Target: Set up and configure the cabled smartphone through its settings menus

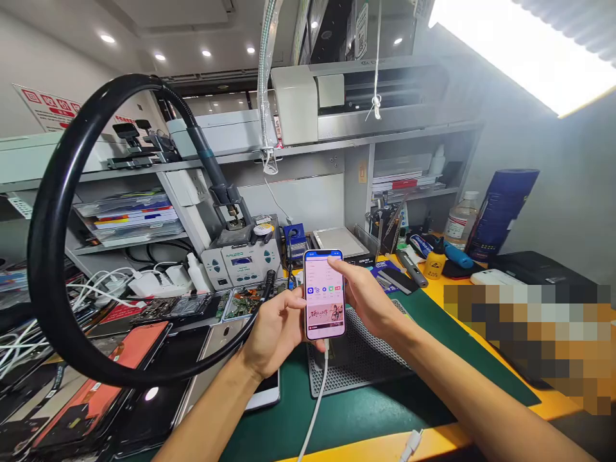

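Note:
In the middle of the head view a smartphone [325, 295] is held upright with its lit screen towards me. Icons and a pink banner show on the screen. My left hand [276, 327] is closed round the phone's left side and lower back, thumb at the edge. My right hand [368, 289] grips the right side, its thumb over the upper part of the screen. A white charging cable [317, 404] is plugged into the phone's bottom and runs down to the front edge. Below the phone lies a grey perforated pad [370, 356] on a green mat [457, 353].
A thick black hose [36, 256] loops across the left from a hot-air station [243, 260]. Phone parts [120, 359] crowd the left side. At right stand a yellow bottle [436, 262], a clear bottle [459, 221] and a blue roll [503, 212]. A white plug [411, 444] lies in front.

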Motion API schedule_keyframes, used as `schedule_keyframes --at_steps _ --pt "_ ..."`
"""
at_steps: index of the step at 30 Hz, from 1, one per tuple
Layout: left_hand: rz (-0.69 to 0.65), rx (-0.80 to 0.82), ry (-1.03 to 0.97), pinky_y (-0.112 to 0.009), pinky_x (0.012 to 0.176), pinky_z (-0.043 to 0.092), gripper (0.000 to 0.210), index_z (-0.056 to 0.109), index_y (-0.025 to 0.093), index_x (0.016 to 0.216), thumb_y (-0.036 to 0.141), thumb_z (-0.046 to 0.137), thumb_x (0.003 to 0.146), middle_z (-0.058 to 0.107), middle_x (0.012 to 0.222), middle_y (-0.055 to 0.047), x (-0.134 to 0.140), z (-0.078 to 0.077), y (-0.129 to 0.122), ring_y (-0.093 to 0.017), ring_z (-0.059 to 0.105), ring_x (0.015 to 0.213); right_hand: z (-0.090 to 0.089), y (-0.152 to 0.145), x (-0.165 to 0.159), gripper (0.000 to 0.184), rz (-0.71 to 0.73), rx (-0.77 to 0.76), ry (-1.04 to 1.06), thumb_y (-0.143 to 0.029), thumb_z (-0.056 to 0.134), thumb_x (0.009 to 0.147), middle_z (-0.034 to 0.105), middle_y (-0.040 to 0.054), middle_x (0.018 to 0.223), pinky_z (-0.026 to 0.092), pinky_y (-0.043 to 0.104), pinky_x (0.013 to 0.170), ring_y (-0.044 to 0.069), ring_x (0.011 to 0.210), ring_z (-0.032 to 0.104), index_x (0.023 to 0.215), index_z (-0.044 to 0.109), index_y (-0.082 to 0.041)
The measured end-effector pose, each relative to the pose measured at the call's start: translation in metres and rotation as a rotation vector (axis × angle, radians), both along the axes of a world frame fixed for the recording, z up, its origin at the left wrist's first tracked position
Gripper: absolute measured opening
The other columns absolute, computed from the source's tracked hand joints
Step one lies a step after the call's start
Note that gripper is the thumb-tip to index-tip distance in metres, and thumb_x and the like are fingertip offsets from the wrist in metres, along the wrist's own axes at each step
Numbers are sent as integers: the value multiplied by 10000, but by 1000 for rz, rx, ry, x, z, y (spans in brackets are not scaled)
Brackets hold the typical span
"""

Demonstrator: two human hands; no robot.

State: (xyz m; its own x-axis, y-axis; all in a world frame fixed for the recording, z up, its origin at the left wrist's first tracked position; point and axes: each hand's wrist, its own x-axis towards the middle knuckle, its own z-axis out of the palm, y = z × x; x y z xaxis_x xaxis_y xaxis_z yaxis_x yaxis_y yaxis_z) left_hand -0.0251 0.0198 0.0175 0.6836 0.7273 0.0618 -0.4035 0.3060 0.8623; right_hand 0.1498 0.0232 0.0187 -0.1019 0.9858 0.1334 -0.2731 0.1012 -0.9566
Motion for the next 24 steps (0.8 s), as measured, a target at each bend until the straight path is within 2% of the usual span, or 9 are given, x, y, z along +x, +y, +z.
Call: schedule_keyframes --at_steps 6,11,19,24 --pt "-13 -28 -15 -395 643 571 418 635 131 1200 283 507 832 667 1099 -158 -2 1 1 -295 645 914 8 -2 0 422 51 -54 78 -580 546 915 742 75 991 447 368 814 257 900 635 959 723 -199" --pt "-14 -39 -13 -379 556 561 453 611 124 1230 286 481 827 656 1139 -176 -3 3 5 -324 645 929 12 -4 1 466 131 -85 83 -586 467 942 742 81 1040 432 373 830 263 917 620 1026 725 -207" --pt "6 -35 -30 -406 594 568 458 588 121 1252 284 467 841 675 1103 -176 -8 3 11 -303 666 866 9 -2 3 440 254 -148 136 -539 504 931 721 97 1151 461 410 884 290 1028 626 1120 709 -199" --pt "-14 -34 -38 -392 635 570 458 595 132 1264 262 477 841 694 1080 -157 -8 1 12 -282 677 852 12 -3 5 439 295 -182 133 -552 516 918 732 91 1124 478 400 874 274 967 649 1085 718 -200"
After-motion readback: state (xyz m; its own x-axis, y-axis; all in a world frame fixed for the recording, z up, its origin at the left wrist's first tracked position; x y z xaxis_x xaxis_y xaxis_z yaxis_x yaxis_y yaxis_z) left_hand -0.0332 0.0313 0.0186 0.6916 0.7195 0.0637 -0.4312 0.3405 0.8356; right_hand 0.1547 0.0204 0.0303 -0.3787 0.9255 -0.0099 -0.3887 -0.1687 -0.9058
